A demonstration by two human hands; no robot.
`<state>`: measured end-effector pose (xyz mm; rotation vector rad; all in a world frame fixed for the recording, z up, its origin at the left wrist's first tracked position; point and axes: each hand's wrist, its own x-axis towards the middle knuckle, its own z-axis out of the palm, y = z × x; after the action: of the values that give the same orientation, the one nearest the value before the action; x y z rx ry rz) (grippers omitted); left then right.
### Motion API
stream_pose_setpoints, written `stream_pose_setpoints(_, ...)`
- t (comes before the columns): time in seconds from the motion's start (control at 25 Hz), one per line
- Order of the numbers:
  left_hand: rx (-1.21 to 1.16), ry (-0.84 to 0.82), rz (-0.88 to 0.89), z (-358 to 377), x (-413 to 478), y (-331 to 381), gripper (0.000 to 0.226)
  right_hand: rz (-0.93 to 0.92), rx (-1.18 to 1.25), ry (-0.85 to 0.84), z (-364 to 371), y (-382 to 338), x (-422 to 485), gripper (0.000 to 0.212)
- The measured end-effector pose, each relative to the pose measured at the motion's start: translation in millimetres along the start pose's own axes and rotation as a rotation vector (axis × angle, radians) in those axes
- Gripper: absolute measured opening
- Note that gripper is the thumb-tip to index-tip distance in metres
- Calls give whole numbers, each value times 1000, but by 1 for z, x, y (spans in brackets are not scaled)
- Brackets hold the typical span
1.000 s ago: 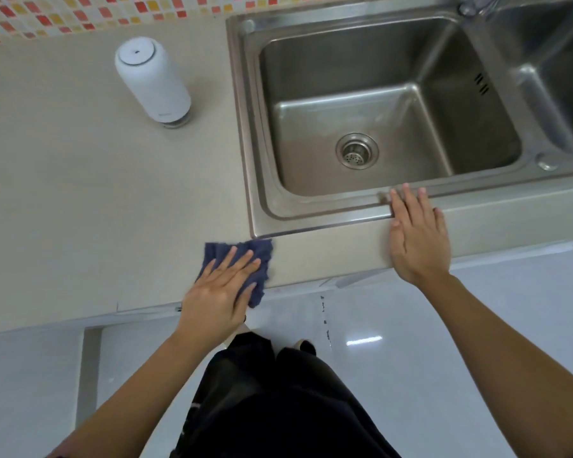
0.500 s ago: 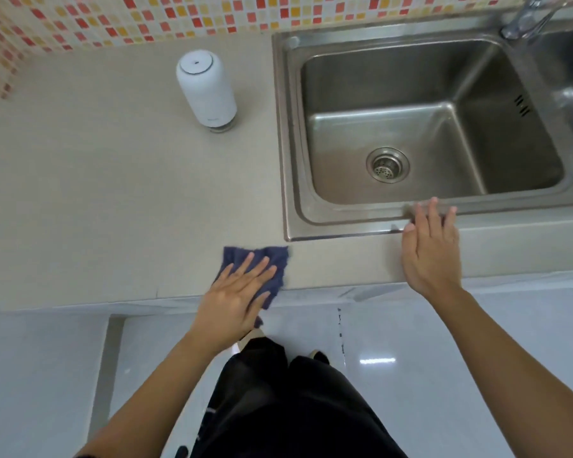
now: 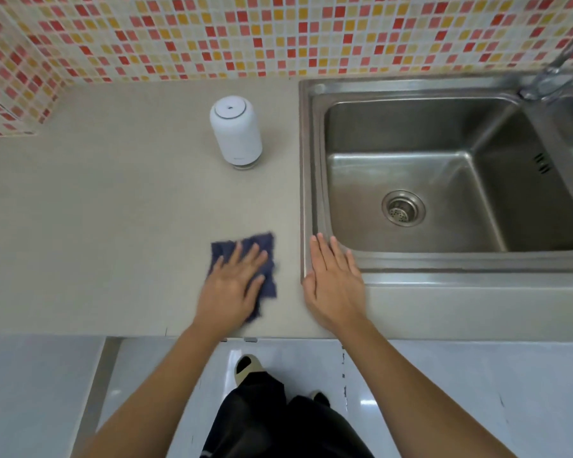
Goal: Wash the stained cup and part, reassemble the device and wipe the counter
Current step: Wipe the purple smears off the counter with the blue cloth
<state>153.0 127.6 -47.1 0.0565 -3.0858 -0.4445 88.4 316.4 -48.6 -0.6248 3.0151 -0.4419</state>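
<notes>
A dark blue cloth [image 3: 265,251] lies flat on the beige counter [image 3: 96,226] near its front edge. My left hand [image 3: 234,287] presses down on the cloth with fingers spread. My right hand [image 3: 333,285] rests flat and empty on the counter, its fingertips touching the front left corner of the steel sink [image 3: 311,180]. The white cylindrical device [image 3: 235,132] stands upright and assembled further back, left of the sink.
The sink basin holds nothing but its drain [image 3: 403,208]. A tap [image 3: 556,64] rises at the back right, with a second basin at the far right edge. A mosaic tile wall [image 3: 245,34] backs the counter. My legs and a shoe show below the counter edge.
My left hand has pushed the cloth further onto the counter, away from the front edge. My right hand has slid left along the sink's front rim to its left corner.
</notes>
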Motion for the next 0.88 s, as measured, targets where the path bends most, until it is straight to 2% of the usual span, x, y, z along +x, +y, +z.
stream_pose_setpoints(0.04,-9,-15,74,0,-18,8,50,8,-11,7,1,0,0,61)
stream_pose_setpoints(0.12,-10,16,78,-7,-27,-4,51,14,-27,17,1,-2,1,60)
stream_pose_setpoints(0.24,-12,80,-212,-14,36,-33,59,7,-38,15,1,-2,3,61)
stream_pose_setpoints(0.32,-17,65,-244,-13,91,-23,66,13,-42,10,3,-1,2,61)
stream_pose_setpoints(0.4,-10,11,-57,-3,109,1,60,11,-37,11,3,-1,4,62)
stream_pose_setpoints(0.48,17,-7,190,2,86,15,51,5,-33,9,2,-1,4,62)
stream_pose_setpoints(0.6,35,-45,326,1,47,13,51,4,-48,-4,1,-1,5,62)
stream_pose_setpoints(0.64,29,-41,299,0,54,15,49,7,-46,-3,1,-1,5,62)
stream_pose_setpoints(0.8,8,-51,-6,0,144,31,45,12,-55,-17,0,-2,4,61)
stream_pose_setpoints(0.88,29,-70,-49,1,178,31,47,3,-61,-14,0,-2,5,61)
